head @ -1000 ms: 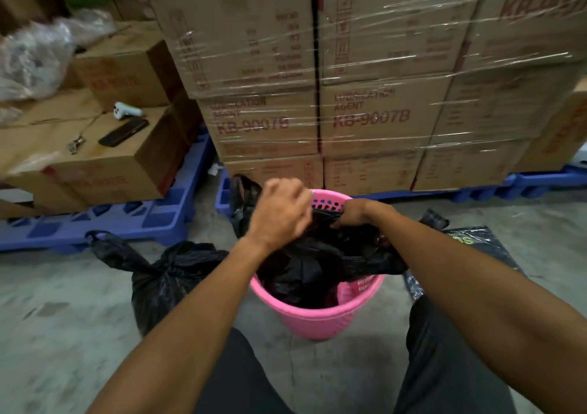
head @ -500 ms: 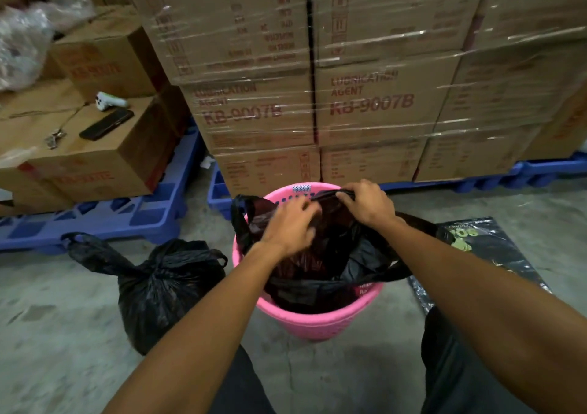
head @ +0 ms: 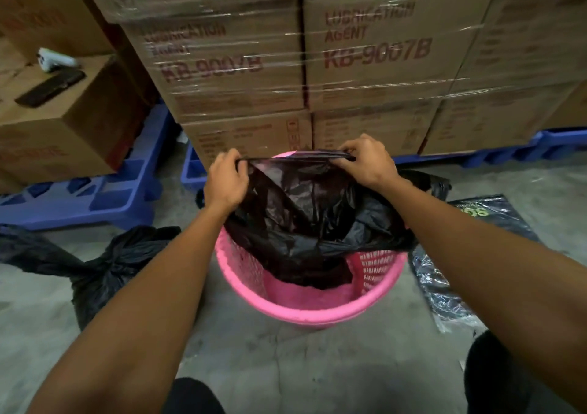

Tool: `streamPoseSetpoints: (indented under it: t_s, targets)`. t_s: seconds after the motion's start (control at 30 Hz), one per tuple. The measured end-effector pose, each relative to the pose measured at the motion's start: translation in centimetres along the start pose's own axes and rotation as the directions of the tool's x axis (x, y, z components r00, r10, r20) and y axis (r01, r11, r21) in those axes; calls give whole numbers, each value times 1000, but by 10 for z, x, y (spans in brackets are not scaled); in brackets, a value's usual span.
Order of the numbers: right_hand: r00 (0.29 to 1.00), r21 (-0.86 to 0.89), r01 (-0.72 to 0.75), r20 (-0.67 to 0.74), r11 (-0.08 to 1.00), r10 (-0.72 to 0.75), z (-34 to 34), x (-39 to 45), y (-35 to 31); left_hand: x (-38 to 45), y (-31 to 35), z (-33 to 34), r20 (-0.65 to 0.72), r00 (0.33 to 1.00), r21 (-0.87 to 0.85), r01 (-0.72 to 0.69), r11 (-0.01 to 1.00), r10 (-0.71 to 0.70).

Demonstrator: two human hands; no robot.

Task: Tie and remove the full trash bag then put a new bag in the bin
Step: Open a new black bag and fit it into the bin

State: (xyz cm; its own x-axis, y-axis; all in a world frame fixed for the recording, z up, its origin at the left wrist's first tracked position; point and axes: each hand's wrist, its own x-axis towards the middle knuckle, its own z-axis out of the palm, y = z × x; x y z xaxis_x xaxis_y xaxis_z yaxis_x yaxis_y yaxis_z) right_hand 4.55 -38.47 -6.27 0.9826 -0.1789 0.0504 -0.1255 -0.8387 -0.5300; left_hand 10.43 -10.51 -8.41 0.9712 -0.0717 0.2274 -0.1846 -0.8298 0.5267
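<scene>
A pink perforated bin (head: 305, 310) stands on the concrete floor in front of me. A new black bag (head: 305, 220) hangs crumpled into it, with part draped over the right rim. My left hand (head: 226, 180) and my right hand (head: 365, 161) each pinch the bag's top edge and hold it stretched taut over the bin's far rim. The tied full black trash bag (head: 104, 267) lies on the floor to the left of the bin.
Shrink-wrapped cardboard boxes (head: 374, 57) on blue pallets (head: 95, 197) rise just behind the bin. A phone (head: 50, 88) and a white object (head: 54, 59) lie on a box at the left. A flat pack of bags (head: 460, 254) lies on the floor at the right.
Both hands have moved apart along the new bag's top edge, pulling it taut above the far rim. The view has tilted closer to the bin.
</scene>
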Motion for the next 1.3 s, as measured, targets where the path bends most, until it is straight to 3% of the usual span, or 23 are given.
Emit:
streamPoseSetpoints:
  t_s: [0.07, 0.2, 0.3, 0.37, 0.43, 0.53, 0.57, 0.67, 0.77, 0.8, 0.83, 0.9, 1.0, 1.07, 1.17, 1.3]
  targets:
    - [1000, 49, 10, -8, 999, -10, 1, 2, 4, 4, -3, 1, 70, 988, -107, 146, 983, -139]
    - [997, 206, -73, 11, 976, 72, -10, 11, 14, 6, -3, 0, 151, 947, -143, 305, 942, -284]
    - [985, 319, -128, 155, 939, 82, -18, 14, 13, 6, 3, -6, 294, 906, -194, 370, 909, -306]
    - [932, 394, -268, 336, 879, 133, -12, 8, 14, 0, 9, -7, 408, 851, -206, 439, 875, -331]
    - [877, 447, -406, 436, 797, 202, 0, -1, 19, -8, 7, -7, 433, 807, -220, 526, 822, -401]
    - [795, 356, -506, 546, 786, 264, 7, -23, 22, -23, -3, -13, 566, 679, -245, 681, 691, -468]
    - [773, 327, -523, 572, 787, 276, 10, -30, 24, -28, -7, -16, 600, 671, -250, 674, 695, -436]
    - [746, 427, -617, 586, 661, 317, 20, -43, 35, -39, -20, -16, 662, 667, -260, 633, 729, -342]
    - [729, 614, -677, 635, 406, 255, 20, -49, 47, -40, -26, -18, 671, 633, -385, 743, 547, -387]
    - [726, 638, -685, 640, 352, 253, 18, -49, 46, -37, -32, -16, 654, 647, -407, 738, 538, -392]
    - [739, 644, -672, 619, 366, 266, 17, -48, 46, -34, -35, -18, 611, 689, -423, 700, 576, -389]
    - [820, 646, -570, 483, 508, 305, 11, -46, 42, -37, -27, -30, 559, 775, -407, 568, 715, -297]
    - [860, 612, -501, 432, 612, 272, 0, -44, 30, -49, -8, -35, 679, 708, -278, 493, 824, -194]
    - [853, 507, -445, 492, 739, 176, -5, -47, 19, -54, -2, -34, 676, 704, -287, 521, 804, -215]
    - [908, 287, -261, 397, 922, 133, -10, -46, 16, -57, -5, -34, 641, 721, -344, 577, 741, -264]
    - [949, 144, -182, 283, 973, 136, -11, -51, 19, -63, -12, -31, 508, 767, -494, 633, 596, -393]
